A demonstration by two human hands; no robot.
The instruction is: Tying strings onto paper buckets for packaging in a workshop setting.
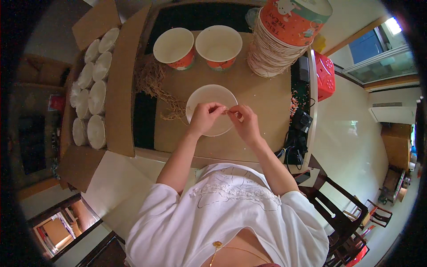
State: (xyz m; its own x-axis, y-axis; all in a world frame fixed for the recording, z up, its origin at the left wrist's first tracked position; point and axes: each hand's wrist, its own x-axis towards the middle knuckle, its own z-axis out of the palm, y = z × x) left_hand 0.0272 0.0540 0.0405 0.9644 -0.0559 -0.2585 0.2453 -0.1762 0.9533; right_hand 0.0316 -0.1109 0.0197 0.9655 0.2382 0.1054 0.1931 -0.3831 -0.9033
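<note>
Above a white paper tub (212, 93) in front of me, my left hand (206, 117) and my right hand (245, 122) meet fingertip to fingertip. Both are closed in a pinch on a short bit of thin brown cord (225, 111), mostly hidden by the fingers. Beyond stand two more paper tubs, a left one (174, 46) and a right one (219, 43), white inside with orange and green printed outsides. A tangled bundle of brown cords (153, 80) lies to the left, its loose ends trailing toward the near tub.
At far right rises a tall stack of tubs (289, 26) with cords looped around its lower part. An open carton (126, 84) of nested white tubs flanks the table's left side. Black adapters and cables (302, 124) line the right edge, past which stands a red stool (324, 75).
</note>
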